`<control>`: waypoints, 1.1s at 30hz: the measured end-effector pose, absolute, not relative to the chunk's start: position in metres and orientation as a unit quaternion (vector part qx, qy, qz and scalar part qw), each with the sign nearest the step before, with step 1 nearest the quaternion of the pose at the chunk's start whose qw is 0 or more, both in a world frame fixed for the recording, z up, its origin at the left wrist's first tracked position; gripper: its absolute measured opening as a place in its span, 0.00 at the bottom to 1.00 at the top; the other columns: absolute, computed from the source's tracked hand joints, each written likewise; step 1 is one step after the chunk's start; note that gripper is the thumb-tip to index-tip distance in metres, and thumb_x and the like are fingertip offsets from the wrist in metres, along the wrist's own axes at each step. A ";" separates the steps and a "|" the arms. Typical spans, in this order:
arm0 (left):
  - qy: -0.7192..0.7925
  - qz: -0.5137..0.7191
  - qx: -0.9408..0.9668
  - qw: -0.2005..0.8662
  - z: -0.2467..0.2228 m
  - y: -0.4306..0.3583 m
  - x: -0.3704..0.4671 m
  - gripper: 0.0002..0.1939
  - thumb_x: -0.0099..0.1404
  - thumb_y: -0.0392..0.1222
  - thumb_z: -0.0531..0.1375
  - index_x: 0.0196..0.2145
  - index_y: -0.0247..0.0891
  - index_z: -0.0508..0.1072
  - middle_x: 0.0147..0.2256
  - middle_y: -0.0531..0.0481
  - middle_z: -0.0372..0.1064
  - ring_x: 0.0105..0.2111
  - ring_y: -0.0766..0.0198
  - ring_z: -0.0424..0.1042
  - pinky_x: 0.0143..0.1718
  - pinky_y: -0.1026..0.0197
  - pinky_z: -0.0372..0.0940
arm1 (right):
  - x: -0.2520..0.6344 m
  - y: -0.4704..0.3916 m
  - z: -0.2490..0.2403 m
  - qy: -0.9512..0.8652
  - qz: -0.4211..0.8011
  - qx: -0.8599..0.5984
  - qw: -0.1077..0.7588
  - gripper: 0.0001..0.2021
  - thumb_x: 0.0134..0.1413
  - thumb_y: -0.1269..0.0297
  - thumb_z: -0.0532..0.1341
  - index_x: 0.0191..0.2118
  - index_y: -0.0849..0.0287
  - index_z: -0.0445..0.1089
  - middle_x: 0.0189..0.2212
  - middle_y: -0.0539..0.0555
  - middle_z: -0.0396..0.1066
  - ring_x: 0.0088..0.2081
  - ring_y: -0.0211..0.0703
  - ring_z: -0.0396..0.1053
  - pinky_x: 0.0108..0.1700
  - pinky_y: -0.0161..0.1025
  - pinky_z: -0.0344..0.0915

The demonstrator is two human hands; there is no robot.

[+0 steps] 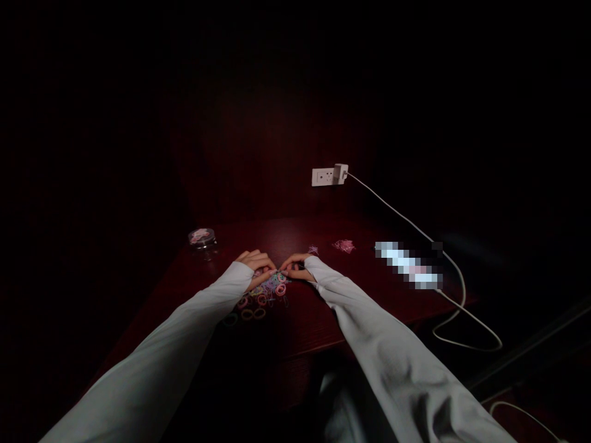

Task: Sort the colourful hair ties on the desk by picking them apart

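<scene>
A pile of small coloured hair ties [262, 299] lies on the dark red table, in pink, green, purple and yellow. Over the pile's far left side is my left hand [258, 266], its thumb and fingertips pinched together. My right hand [298, 267] meets it from the right, also closed in a pinch, with the fingertips of both hands almost touching. Whatever sits between the fingers is too small and dark to make out. Just beyond my right hand lies a little purple bunch of bands [314, 250], and a pink bunch [344, 246] is farther right.
A clear round jar [202, 238] with a metallic rim stands at the table's back left. To the right lies a bright, blurred-out device [409, 264]. Its white cable [401, 214] runs to a charger [340, 173] in the wall socket [322, 177]. The surroundings are very dark.
</scene>
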State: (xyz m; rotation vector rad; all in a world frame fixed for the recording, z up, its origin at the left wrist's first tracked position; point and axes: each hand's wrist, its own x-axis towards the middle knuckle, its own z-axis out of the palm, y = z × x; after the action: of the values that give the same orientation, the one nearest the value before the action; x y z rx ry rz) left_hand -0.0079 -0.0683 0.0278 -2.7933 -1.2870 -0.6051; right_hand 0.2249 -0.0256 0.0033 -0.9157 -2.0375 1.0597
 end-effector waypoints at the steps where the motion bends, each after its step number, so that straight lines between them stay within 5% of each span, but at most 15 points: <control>1: -0.409 -0.196 -0.891 0.003 0.028 -0.068 -0.008 0.17 0.75 0.53 0.53 0.39 0.42 0.78 0.34 0.51 0.73 0.38 0.59 0.67 0.42 0.59 0.56 | 0.225 -0.026 0.003 -0.781 0.401 -0.348 0.329 0.11 0.47 0.58 0.72 0.35 0.58 0.82 0.27 0.49 0.70 0.28 0.34 0.58 0.31 0.33 0.56; 23: -0.413 -0.192 -0.890 0.009 0.023 -0.064 -0.010 0.16 0.74 0.51 0.54 0.38 0.41 0.77 0.33 0.52 0.73 0.38 0.60 0.67 0.41 0.59 0.55 | 0.229 -0.025 0.008 -0.802 0.357 -0.342 0.335 0.09 0.50 0.58 0.69 0.34 0.59 0.81 0.29 0.51 0.73 0.29 0.37 0.61 0.34 0.35 0.57; 29: -0.422 -0.201 -0.884 0.012 0.028 -0.072 -0.004 0.14 0.72 0.47 0.55 0.35 0.40 0.76 0.33 0.51 0.74 0.37 0.60 0.68 0.42 0.58 0.55 | 0.250 -0.015 0.018 -0.743 0.171 -0.498 0.413 0.09 0.57 0.56 0.65 0.38 0.53 0.81 0.33 0.52 0.76 0.38 0.43 0.67 0.46 0.41 0.56; 33: -0.421 -0.203 -0.884 0.013 0.031 -0.077 -0.003 0.13 0.72 0.46 0.54 0.34 0.40 0.75 0.32 0.51 0.74 0.36 0.60 0.68 0.42 0.57 0.55 | 0.267 -0.012 0.022 -0.684 0.045 -0.625 0.374 0.09 0.61 0.58 0.62 0.38 0.53 0.80 0.37 0.55 0.78 0.45 0.51 0.65 0.53 0.51 0.49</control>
State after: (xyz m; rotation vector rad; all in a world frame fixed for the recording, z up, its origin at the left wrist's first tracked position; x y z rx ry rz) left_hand -0.0028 -0.0769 0.0308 -2.7537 -1.3105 -0.6333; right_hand 0.2675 -0.0125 0.0224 -1.6001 -1.7500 0.1152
